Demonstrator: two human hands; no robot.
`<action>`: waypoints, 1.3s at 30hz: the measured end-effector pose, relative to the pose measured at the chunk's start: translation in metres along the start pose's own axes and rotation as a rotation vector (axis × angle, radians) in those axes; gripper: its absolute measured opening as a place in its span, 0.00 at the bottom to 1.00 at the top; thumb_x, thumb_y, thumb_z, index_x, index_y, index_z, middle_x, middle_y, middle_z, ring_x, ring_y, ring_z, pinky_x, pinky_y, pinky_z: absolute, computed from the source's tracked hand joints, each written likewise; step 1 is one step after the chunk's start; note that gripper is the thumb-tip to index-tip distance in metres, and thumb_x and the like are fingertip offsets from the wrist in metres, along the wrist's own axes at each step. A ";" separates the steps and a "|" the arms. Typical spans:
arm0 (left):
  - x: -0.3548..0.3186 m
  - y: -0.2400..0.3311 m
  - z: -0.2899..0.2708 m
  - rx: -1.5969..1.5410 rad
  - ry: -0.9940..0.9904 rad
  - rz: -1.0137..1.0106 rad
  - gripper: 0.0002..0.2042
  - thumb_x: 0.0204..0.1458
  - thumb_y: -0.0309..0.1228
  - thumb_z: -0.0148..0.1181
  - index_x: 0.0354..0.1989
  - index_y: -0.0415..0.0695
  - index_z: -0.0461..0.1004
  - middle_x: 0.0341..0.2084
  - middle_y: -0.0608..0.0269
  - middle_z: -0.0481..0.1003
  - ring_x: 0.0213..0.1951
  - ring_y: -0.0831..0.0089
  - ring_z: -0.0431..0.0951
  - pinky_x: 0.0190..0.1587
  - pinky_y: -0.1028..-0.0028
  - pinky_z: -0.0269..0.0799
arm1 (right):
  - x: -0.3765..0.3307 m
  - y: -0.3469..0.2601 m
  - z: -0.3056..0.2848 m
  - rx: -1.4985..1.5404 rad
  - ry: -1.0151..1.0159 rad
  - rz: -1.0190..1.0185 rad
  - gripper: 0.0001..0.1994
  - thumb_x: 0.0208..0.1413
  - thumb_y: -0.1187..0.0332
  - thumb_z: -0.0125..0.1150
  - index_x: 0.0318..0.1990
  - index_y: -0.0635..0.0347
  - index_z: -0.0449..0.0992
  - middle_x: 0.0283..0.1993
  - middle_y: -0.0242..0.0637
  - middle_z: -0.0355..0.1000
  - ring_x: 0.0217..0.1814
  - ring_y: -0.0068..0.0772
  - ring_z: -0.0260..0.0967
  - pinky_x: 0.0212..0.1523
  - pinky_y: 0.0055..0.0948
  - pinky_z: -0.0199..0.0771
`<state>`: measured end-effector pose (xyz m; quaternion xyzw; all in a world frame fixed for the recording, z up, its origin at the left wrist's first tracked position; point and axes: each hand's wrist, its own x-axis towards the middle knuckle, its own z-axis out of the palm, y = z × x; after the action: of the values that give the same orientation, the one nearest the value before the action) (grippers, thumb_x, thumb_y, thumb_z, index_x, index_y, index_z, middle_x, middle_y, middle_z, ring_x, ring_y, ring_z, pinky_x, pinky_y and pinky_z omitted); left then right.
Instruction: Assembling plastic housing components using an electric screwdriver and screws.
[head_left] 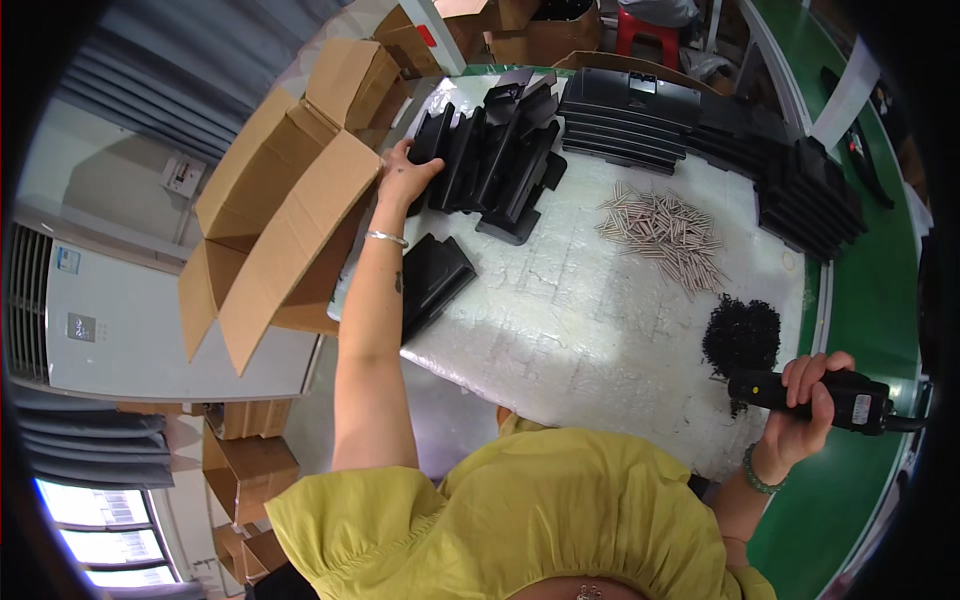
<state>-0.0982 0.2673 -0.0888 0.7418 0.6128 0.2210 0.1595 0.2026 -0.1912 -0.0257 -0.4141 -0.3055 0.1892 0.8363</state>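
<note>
My left hand reaches to the far left of the table, its thumb and fingers closed around the near end of a black plastic part. That part stands leftmost in a row of similar black plastic parts. Nearer to me, another black plastic part lies by the table's left edge. In my right hand is a black electric screwdriver, held level with its tip end pointing left and its cord running off to the right. Just beyond it lies a heap of small black pieces.
Silvery metal pins lie heaped on the white-covered table. Stacked black plastic parts line its far edge, with more stacks at the right. A tall open cardboard box stands against the left side. A green bench runs along the right.
</note>
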 end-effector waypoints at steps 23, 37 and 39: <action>-0.222 0.157 -0.023 -0.527 -0.699 0.856 0.32 0.29 0.19 0.61 0.52 0.47 0.66 0.57 0.54 0.63 0.55 0.59 0.63 0.58 0.64 0.57 | 0.005 0.006 0.022 0.079 0.037 0.047 0.15 0.44 0.72 0.51 0.42 0.64 0.62 0.21 0.30 0.55 0.19 0.22 0.52 0.29 0.26 0.58; -0.282 0.132 0.018 -0.257 -0.576 0.682 0.45 0.24 0.35 0.76 0.58 0.46 0.61 0.55 0.52 0.61 0.57 0.52 0.59 0.59 0.59 0.55 | -0.018 0.029 0.018 0.046 -0.001 0.092 0.14 0.42 0.79 0.49 0.41 0.69 0.62 0.20 0.37 0.62 0.19 0.26 0.57 0.25 0.28 0.64; -0.287 0.135 0.021 -0.137 -0.519 0.812 0.40 0.24 0.35 0.75 0.53 0.43 0.66 0.47 0.55 0.67 0.51 0.55 0.64 0.53 0.60 0.60 | -0.017 0.028 0.021 0.025 -0.061 0.107 0.14 0.43 0.79 0.49 0.41 0.69 0.62 0.20 0.37 0.62 0.19 0.26 0.59 0.25 0.28 0.64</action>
<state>-0.0174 -0.0398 -0.0766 0.9393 0.1979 0.1127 0.2564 0.1741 -0.1725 -0.0446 -0.4133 -0.3059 0.2502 0.8204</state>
